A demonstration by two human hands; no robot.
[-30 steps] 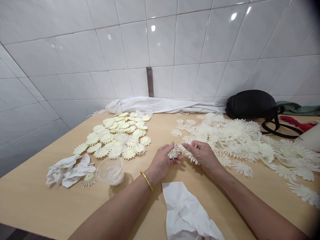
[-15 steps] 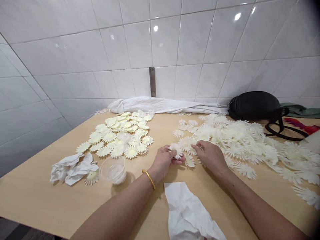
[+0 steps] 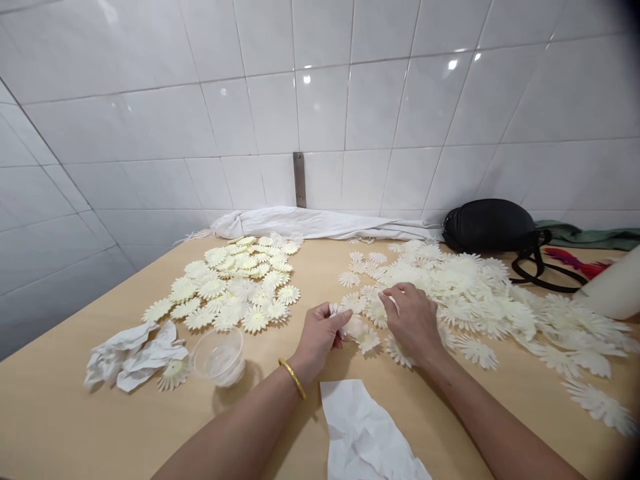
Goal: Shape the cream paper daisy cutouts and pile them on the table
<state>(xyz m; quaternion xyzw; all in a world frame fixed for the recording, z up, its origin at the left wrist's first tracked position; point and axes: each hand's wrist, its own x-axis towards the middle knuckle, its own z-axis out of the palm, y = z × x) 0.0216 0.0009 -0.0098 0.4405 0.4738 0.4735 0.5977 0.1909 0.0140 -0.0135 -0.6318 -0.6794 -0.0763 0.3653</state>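
My left hand is closed, its thumb pressed over a white petal flower that its fingers partly cover. To its right, my right hand reaches over loose flowers with bent fingers and thumb slightly apart; I see nothing held between them. Just below and between the hands lies a pale flower, flat on the table. Another flower shows partly under my right hand. A large heap of whitish flowers spreads behind and right of that hand.
Yellowish flowers form a pile at left. Nearer me are a clear plastic cup, crumpled paper and a paper sheet. Along the wall lie a white cloth and a black bag. A pale cylinder stands at right.
My right fingers have loosened and sit over the near edge of the heap. The flower in my left hand is now more covered by the thumb. The view has tilted up and shifted slightly right.
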